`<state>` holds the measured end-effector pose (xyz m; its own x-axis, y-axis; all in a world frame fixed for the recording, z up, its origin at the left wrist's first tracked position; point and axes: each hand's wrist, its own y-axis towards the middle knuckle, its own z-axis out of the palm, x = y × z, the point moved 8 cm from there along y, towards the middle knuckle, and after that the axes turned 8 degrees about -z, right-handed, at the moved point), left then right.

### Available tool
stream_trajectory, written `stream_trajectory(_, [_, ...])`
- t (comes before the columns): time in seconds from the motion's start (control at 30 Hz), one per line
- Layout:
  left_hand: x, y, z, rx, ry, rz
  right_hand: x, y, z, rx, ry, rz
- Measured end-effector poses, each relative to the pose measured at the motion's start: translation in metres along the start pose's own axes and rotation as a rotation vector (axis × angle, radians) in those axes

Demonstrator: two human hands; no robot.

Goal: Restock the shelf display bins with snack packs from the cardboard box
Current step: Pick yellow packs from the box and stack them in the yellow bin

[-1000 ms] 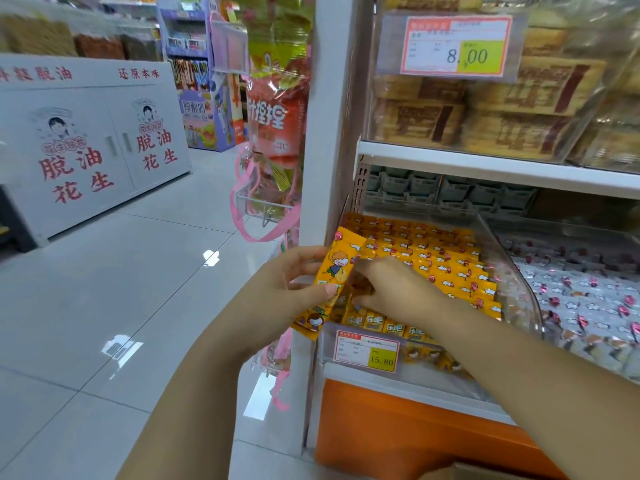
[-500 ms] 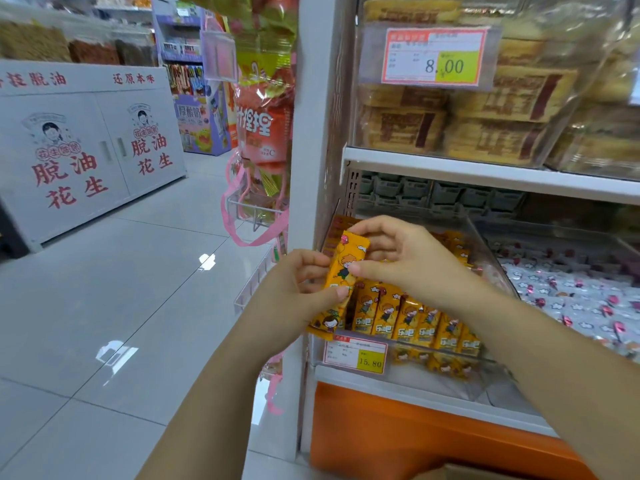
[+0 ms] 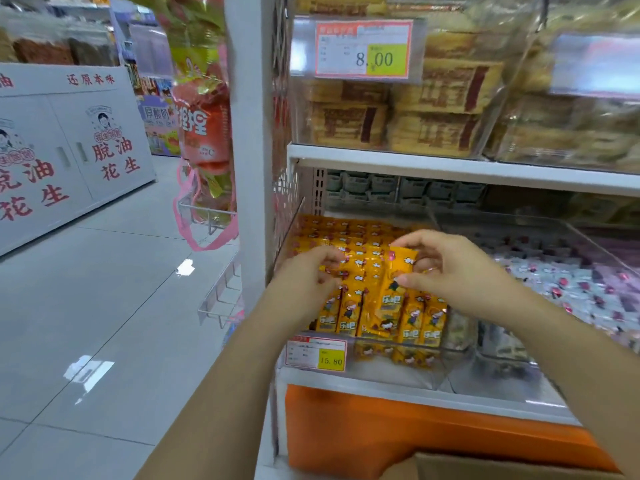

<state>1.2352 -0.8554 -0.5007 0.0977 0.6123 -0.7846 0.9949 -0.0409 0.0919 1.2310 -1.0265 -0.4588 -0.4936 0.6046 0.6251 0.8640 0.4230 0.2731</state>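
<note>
Supermarket shelf's clear plastic bin (image 3: 388,372) looks nearly full; right hand (image 3: 460,275) pinches an orange snack pack (image 3: 391,299), grip of left hand (image 3: 304,282) unclear.

Above the front row of the clear bin (image 3: 398,370), I have the right hand (image 3: 457,271) pinching an orange snack pack (image 3: 391,299) by its top. The left hand (image 3: 304,284) curls onto packs (image 3: 346,311) at the bin's left side; grip unclear.
</note>
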Motion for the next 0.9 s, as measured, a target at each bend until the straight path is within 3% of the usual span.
stream_trajectory(0.17, [0.000,0.017,0.035,0.097,0.373,0.010,-0.013,-0.011,-0.009,-0.001,-0.127,0.047])
stream_trajectory(0.33, [0.002,0.022,0.043,0.105,0.686,0.029,-0.015,-0.015,-0.012,0.000,-0.007,0.034])
stream_trajectory(0.77, [0.019,0.020,0.027,0.189,0.574,-0.050,-0.015,0.007,0.031,0.040,0.133,0.052])
stream_trajectory(0.9, [0.020,0.019,0.027,0.204,0.656,-0.052,-0.009,0.015,0.051,0.109,-0.018,0.008])
